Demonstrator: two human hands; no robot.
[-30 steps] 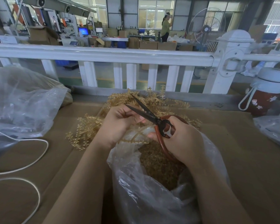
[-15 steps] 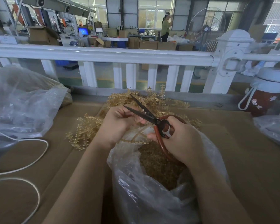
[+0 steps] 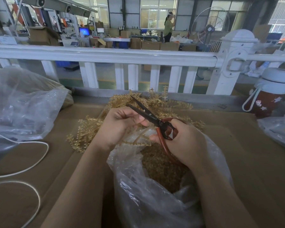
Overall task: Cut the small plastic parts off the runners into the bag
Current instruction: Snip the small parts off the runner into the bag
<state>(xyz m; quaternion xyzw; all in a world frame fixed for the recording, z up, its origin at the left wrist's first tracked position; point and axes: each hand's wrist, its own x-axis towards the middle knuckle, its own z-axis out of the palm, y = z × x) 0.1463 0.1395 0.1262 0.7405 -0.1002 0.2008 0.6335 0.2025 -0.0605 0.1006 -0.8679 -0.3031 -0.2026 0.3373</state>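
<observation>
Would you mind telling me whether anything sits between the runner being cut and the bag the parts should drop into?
Nothing visible does. The left hand holds the runner directly over the open mouth of the bag, and the scissors in the right hand stand above it.

Bright daylight is pouring in from the big windows [image 3: 158, 13] at your 12 o'clock, and they are looking washed out. The white railing [image 3: 105, 55] is bending like a bow because the wide lens is stretching the edges. Soft shine is sitting on the clear bag [image 3: 146, 203] at your 6 o'clock. The shadows are staying faint. The far corners are looking a bit blurry.
</observation>
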